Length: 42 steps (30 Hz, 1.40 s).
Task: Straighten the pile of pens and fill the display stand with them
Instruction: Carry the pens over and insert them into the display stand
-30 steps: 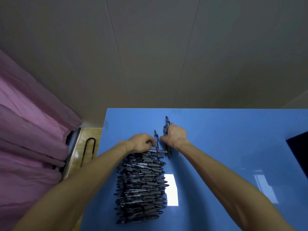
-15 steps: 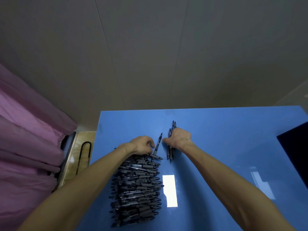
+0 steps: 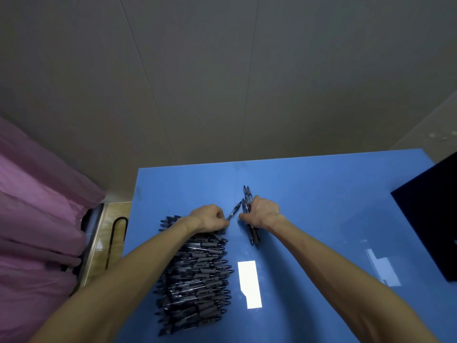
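Gathering pens into a bundle, with most of the pile left to sort

Your two hands meet near the middle of a blue desk (image 3: 321, 194), seen from above through a head-worn camera. Your right hand (image 3: 263, 212) is curled around a small bundle of pens (image 3: 247, 197) that lie parallel, running away from you; their ends stick out past your fist on both sides. Your left hand (image 3: 210, 217) rests at the far end of the big pile of pens (image 3: 195, 276) and pinches a single pen (image 3: 234, 211), angled toward the bundle with a small gap between them.

The pile stretches back toward you under your left forearm. Its pens lie crosswise, tips mostly pointing right, stacked several deep and roughly aligned but ragged at the edges.

As a judgement: you are early in the task. Only a handful of pens have been gathered into the bundle, and the great bulk of the pile is not yet dealt with. A dark flat object (image 3: 430, 219) sits at the right edge of the desk, well apart from your hands; whether it is the display stand cannot be told from this view. No pens are visible on it, so filling appears not yet begun.

A pink curtain (image 3: 37, 219) hangs to the left of the desk.
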Tool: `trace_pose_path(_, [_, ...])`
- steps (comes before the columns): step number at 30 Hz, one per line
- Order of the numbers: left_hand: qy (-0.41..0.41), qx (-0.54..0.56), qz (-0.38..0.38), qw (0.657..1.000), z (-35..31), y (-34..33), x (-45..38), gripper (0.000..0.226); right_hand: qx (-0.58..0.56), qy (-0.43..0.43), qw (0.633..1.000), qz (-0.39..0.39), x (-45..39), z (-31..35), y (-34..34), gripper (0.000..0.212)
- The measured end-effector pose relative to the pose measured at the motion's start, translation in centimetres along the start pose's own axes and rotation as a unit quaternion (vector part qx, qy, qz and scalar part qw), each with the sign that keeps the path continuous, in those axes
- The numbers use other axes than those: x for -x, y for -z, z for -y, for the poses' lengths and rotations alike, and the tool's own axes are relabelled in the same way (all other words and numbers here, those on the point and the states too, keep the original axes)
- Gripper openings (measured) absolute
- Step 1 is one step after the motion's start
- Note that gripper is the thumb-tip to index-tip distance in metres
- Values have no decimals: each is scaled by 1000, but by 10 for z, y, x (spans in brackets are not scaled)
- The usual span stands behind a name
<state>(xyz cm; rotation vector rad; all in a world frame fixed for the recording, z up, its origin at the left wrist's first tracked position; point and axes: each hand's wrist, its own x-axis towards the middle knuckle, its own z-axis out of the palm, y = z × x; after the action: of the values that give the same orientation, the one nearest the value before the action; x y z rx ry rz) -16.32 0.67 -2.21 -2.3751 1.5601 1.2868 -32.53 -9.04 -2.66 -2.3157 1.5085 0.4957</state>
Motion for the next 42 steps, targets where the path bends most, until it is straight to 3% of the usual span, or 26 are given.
trace_pose_path(2, [11, -29, -34, 999, -6, -5, 0, 38, -8, -7, 1000, 5, 3, -3, -2, 60])
trace_pose_path(5, [14, -40, -85, 995, -9, -14, -2, 29, -30, -8, 999, 23, 7, -11, -4, 47])
trace_pose_path(14, [22, 122, -136, 983, 2, -16, 3, 27, -48, 19, 998, 38, 8, -18, -2, 40])
trace_pose_path(24, [-17, 233, -189, 954, -17, -15, 6, 21, -109, 17, 994, 19, 5, -33, -5, 61])
trace_pose_path(30, [10, 102, -166, 981, -48, -29, 9, 35, -196, -42, 979, 24, 15, -57, -10, 62])
trace_pose_path(35, [19, -34, -166, 985, -67, -30, 6, 29, -227, -92, 969, 22, 22, -70, -10, 53])
trace_pose_path(39, [11, -89, -131, 987, -73, -38, -2, 43, -216, -118, 969, 16, 26, -70, -10, 44])
trace_pose_path(42, [2, -102, -148, 984, -78, -44, -10, 57, -198, -119, 973, 16, 24, -67, -9, 43])
